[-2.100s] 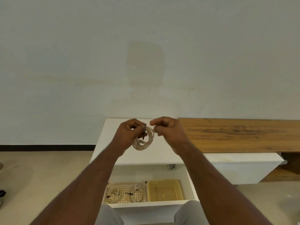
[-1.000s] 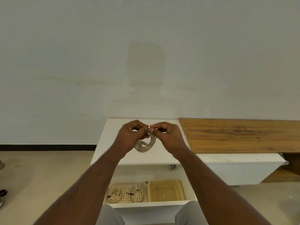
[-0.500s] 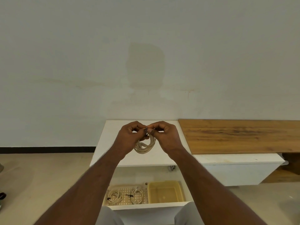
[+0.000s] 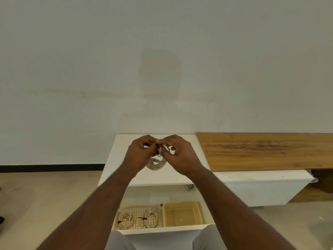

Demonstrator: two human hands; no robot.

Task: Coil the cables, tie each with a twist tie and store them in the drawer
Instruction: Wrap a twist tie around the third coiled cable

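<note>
One coiled cable (image 4: 156,163) up in my hands, held in the air over the white table (image 4: 117,157), loops hanging below the knuckles. Dark twist tie (image 4: 159,152) sits at the top of the coil, between both hands. Left hand (image 4: 139,154): fingers curled tight, pinching the coil and the tie at its top. Right hand (image 4: 177,156): thumb and forefinger closed narrow on the tie end, other fingers loosely bent behind it. I can't tell how far the tie is twisted, too small. Below, the drawer (image 4: 162,229) stands pulled open. Two tied cables (image 4: 127,218) and (image 4: 152,217) lie side by side in a perforated tray (image 4: 138,212) on its left; a yellow bin (image 4: 182,213) sits just beside that, on the right. Wooden board (image 4: 266,150) lies over the low white unit to the right.
</note>
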